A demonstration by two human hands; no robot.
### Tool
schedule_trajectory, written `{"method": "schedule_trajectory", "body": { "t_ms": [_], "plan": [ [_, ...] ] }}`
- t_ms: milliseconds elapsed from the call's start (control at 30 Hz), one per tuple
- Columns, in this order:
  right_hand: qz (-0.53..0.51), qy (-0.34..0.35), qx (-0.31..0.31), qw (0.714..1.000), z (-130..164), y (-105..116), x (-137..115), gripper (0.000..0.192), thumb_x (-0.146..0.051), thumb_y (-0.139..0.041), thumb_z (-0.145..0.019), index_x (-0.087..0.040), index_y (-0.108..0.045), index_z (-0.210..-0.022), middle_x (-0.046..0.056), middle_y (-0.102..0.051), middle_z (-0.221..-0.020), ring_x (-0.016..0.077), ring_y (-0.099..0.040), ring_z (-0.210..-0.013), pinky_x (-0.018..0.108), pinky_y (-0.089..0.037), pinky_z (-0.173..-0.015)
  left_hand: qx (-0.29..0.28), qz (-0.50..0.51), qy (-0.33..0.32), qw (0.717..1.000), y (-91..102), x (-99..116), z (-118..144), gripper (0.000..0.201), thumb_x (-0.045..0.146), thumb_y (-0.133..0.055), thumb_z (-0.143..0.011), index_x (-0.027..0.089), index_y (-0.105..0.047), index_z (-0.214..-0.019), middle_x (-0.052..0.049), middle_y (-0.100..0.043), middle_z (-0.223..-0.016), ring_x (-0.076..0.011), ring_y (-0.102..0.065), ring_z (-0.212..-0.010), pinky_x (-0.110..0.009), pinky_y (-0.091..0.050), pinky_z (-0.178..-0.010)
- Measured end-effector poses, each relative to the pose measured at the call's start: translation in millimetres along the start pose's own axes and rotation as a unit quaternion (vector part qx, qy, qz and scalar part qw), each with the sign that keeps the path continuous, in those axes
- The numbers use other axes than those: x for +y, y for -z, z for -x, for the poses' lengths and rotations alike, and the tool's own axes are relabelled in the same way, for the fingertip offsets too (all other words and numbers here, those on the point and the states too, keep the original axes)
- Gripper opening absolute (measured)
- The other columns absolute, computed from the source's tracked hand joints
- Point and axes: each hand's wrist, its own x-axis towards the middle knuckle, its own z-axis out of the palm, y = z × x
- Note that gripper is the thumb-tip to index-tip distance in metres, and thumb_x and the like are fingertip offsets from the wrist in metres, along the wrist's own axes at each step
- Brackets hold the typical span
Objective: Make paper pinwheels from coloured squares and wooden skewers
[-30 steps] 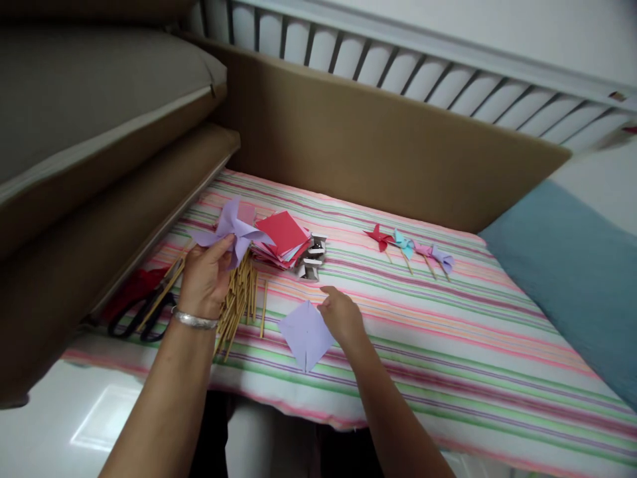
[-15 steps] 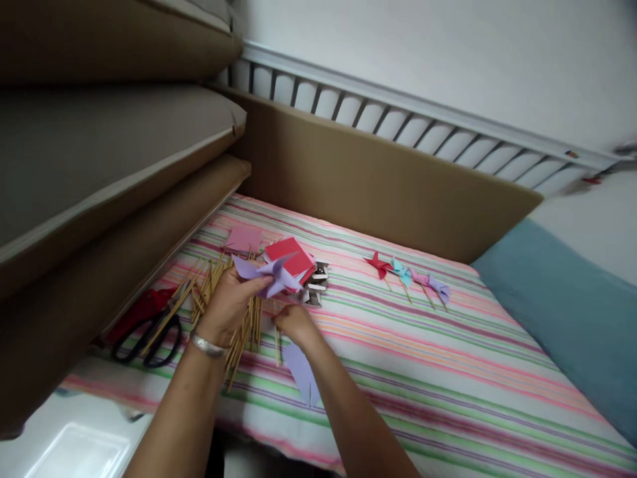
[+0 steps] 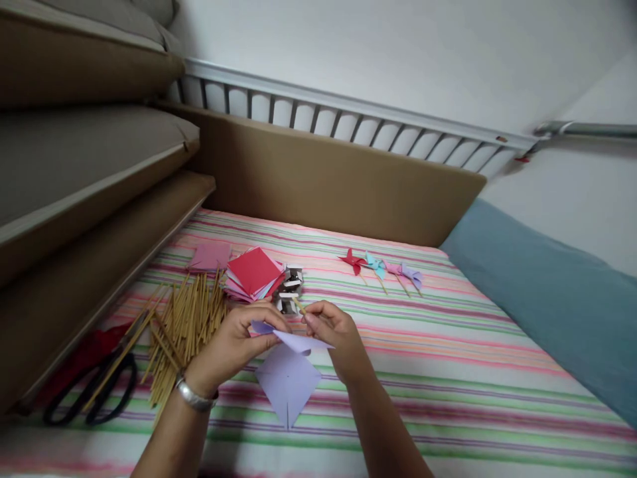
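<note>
My left hand (image 3: 249, 333), with a silver bracelet at the wrist, pinches a folded lilac paper pinwheel (image 3: 301, 342), seen nearly edge-on. Close to the pinwheel's far side, my right hand (image 3: 332, 326) grips a thin wooden stick (image 3: 298, 304) near one end. Whether stick and pinwheel touch is hidden by the fingers. Below both hands a lilac paper square (image 3: 287, 385) with slits at its corners lies flat on the striped cloth (image 3: 448, 372). Just beyond the hands stand small white boxes (image 3: 289, 285) with dark contents.
Many wooden sticks (image 3: 186, 325) lie left, beside black-handled scissors (image 3: 112, 392). Behind are stacked paper squares (image 3: 255, 271) and pink paper (image 3: 210, 257). Several finished pinwheels (image 3: 381, 267) lie at the back right. Stacked cushions (image 3: 99, 166) border the left; a brown board (image 3: 323, 179) stands behind.
My left hand has turned the pinwheel from facing up to edge-on. My right hand has risen from the cloth beside the sticks, now holding a stick near the pinwheel. The view has shifted.
</note>
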Motion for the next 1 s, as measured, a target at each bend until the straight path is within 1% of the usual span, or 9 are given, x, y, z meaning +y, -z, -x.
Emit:
{"method": "schedule_trajectory", "body": {
  "t_ms": [67, 200, 333, 433, 600, 767, 900, 1000],
  "plan": [
    [0.009, 0.012, -0.007, 1.000, 0, 2, -2, 0.016, -0.033, -0.065, -0.071, -0.017, -0.063, -0.073, -0.001, -0.056, -0.063, 0.0099, -0.047, -0.056, 0.023, -0.039, -0.054, 0.004, -0.015, -0.020, 1.000, -3.2, 0, -3, 0.008, 0.021, -0.063, -0.078, 0.016, -0.069, -0.078, -0.008, -0.066, -0.080, -0.0190, -0.061, -0.080, -0.032, -0.044, -0.079],
    [0.010, 0.026, -0.017, 0.999, 1, 8, -6, 0.014, -0.032, -0.065, -0.072, -0.018, -0.065, -0.071, -0.002, -0.056, -0.062, 0.0104, -0.049, -0.058, 0.022, -0.038, -0.054, 0.022, -0.036, -0.055, 0.998, -9.7, -2, -8, 0.007, 0.017, -0.063, -0.077, 0.017, -0.069, -0.080, -0.007, -0.066, -0.083, -0.0181, -0.061, -0.083, -0.032, -0.044, -0.080],
    [0.034, 0.036, -0.023, 0.998, 4, 9, -9, 0.014, -0.032, -0.064, -0.074, -0.019, -0.067, -0.073, 0.000, -0.060, -0.066, 0.0116, -0.052, -0.061, 0.022, -0.039, -0.055, 0.034, -0.052, -0.096, 0.993, -15.9, -5, -11, 0.011, 0.014, -0.062, -0.077, 0.020, -0.070, -0.084, -0.006, -0.067, -0.087, -0.0173, -0.062, -0.085, -0.030, -0.045, -0.078],
    [0.052, 0.043, -0.015, 0.998, 6, 6, -12, 0.014, -0.032, -0.063, -0.075, -0.019, -0.069, -0.076, 0.001, -0.063, -0.071, 0.0131, -0.055, -0.065, 0.023, -0.041, -0.058, 0.051, -0.065, -0.117, 0.990, -18.7, -7, -10, 0.012, 0.015, -0.063, -0.077, 0.020, -0.070, -0.085, -0.006, -0.068, -0.086, -0.0173, -0.062, -0.083, -0.030, -0.046, -0.078],
    [0.078, 0.058, 0.000, 0.995, 7, 2, -13, 0.010, -0.022, -0.061, -0.075, -0.020, -0.070, -0.078, 0.001, -0.064, -0.074, 0.0142, -0.058, -0.072, 0.024, -0.043, -0.065, 0.097, -0.091, -0.131, 0.983, -19.2, -9, -9, 0.008, 0.015, -0.065, -0.075, 0.020, -0.069, -0.081, -0.005, -0.070, -0.084, -0.0169, -0.063, -0.082, -0.036, -0.041, -0.091],
    [0.092, 0.093, -0.006, 0.991, 7, -1, -12, 0.011, -0.017, -0.059, -0.074, -0.020, -0.069, -0.077, 0.001, -0.061, -0.072, 0.0138, -0.057, -0.070, 0.023, -0.043, -0.063, 0.109, -0.103, -0.149, 0.977, -18.0, -10, -9, 0.009, 0.015, -0.066, -0.075, 0.021, -0.069, -0.081, -0.004, -0.071, -0.082, -0.0169, -0.063, -0.082, -0.036, -0.041, -0.091],
    [0.081, 0.099, -0.006, 0.992, 8, -3, -13, 0.011, -0.018, -0.059, -0.075, -0.020, -0.069, -0.078, 0.000, -0.059, -0.072, 0.0131, -0.057, -0.069, 0.023, -0.043, -0.063, 0.110, -0.110, -0.152, 0.976, -17.7, -11, -8, 0.010, 0.015, -0.066, -0.075, 0.022, -0.069, -0.081, -0.004, -0.070, -0.083, -0.0170, -0.063, -0.083, -0.038, -0.039, -0.093],
    [0.072, 0.102, -0.005, 0.992, 8, -4, -14, 0.009, -0.019, -0.060, -0.075, -0.020, -0.069, -0.076, 0.000, -0.058, -0.071, 0.0128, -0.057, -0.067, 0.023, -0.044, -0.061, 0.113, -0.107, -0.153, 0.976, -18.2, -11, -7, 0.010, 0.014, -0.065, -0.075, 0.022, -0.069, -0.081, -0.004, -0.070, -0.082, -0.0173, -0.063, -0.083, -0.037, -0.042, -0.090]
  ]
}}
